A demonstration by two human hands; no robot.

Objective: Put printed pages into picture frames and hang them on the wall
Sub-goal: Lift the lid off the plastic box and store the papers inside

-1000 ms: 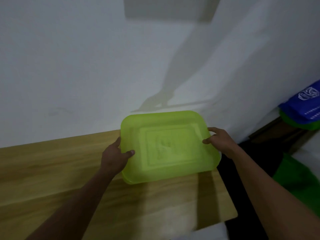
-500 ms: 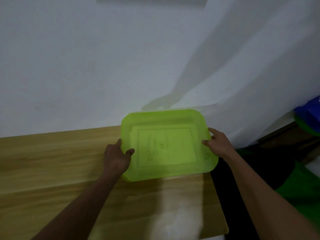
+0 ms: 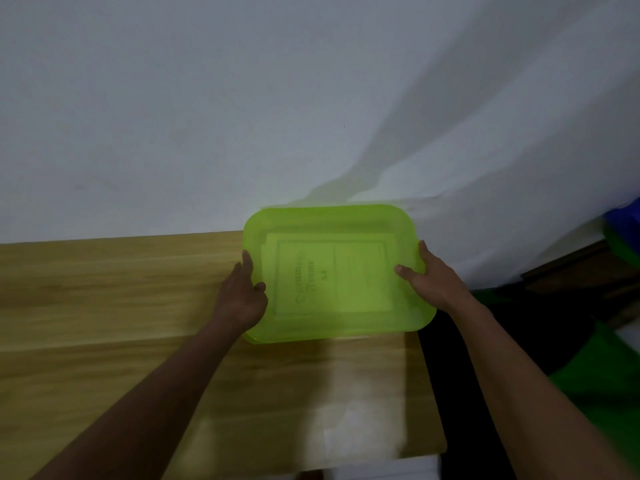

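Obs: green plastic tray (image 3: 332, 220) at the counter's (image 3: 104, 289) 1 o'clock corner, against the wall (image 3: 173, 116); lettered sheet (image 3: 332, 275) lies inside. Our left hand (image 3: 239, 299) grips its 9 o'clock rim, our right hand (image 3: 429, 282) its 3 o'clock rim, thumbs hooked over. We judge: keep it level, or the contents slide.

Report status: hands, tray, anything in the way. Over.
Left hand and right hand grip green plastic tray by its short sides. Tray at corner of wooden table, printed sheet showing in its middle. White wall close behind.

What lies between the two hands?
Head view: the green tray, ends gripped by the left hand and right hand, a printed sheet showing at its middle.
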